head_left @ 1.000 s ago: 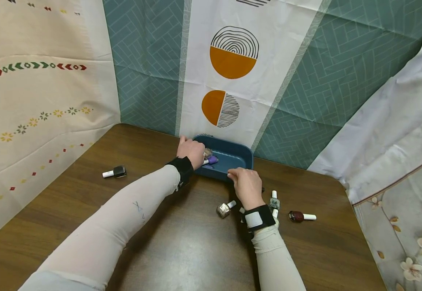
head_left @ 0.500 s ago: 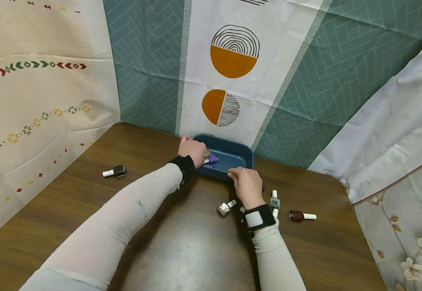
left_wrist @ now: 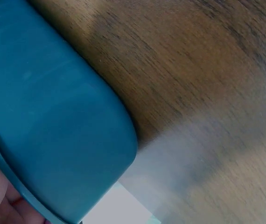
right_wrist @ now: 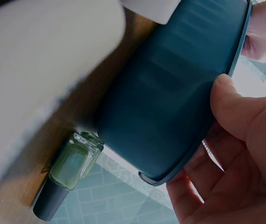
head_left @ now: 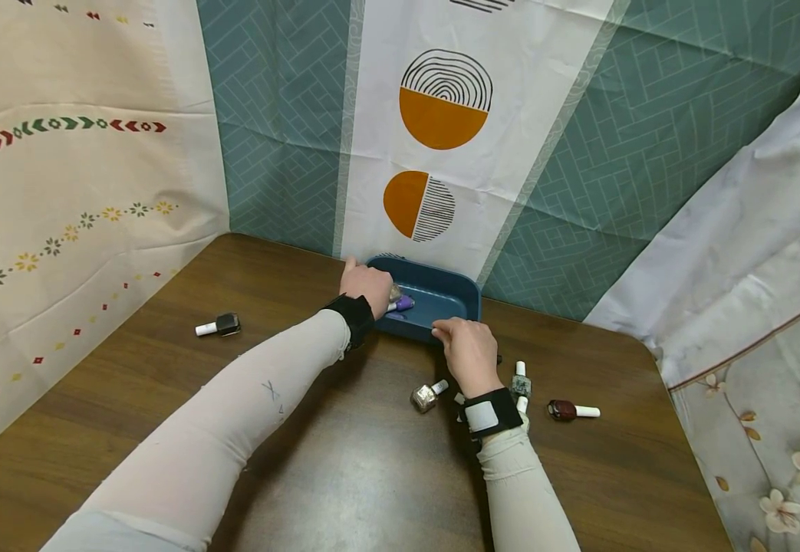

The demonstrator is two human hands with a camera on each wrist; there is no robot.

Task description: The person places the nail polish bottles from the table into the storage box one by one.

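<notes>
My left hand (head_left: pixel 367 290) reaches over the left end of a blue plastic bin (head_left: pixel 441 310), its fingers inside, beside a purple nail polish bottle (head_left: pixel 403 303) and a glittery one (head_left: pixel 395 292). The left wrist view shows curled fingers (left_wrist: pixel 16 207) behind the bin's rim; whether they hold anything I cannot tell. At the bin's front right, my right hand (head_left: pixel 469 353) pinches the wall, thumb outside and fingers inside, as the right wrist view shows. Beneath that hand, a green polish bottle with a dark cap (right_wrist: pixel 72 161) lies against the bin.
On the wooden table (head_left: pixel 344 460) lie a glittery gold bottle (head_left: pixel 424 397), a grey-green one (head_left: pixel 520 383) and a dark red one (head_left: pixel 562 411). Some are partly hidden by my right wrist. A black bottle (head_left: pixel 227 323) lies far left. Hanging cloth (head_left: pixel 282 153) borders the table's back.
My left hand has shifted slightly to the right over the bin, covering more of the glittery bottle. The right hand and the bin stay in place.
</notes>
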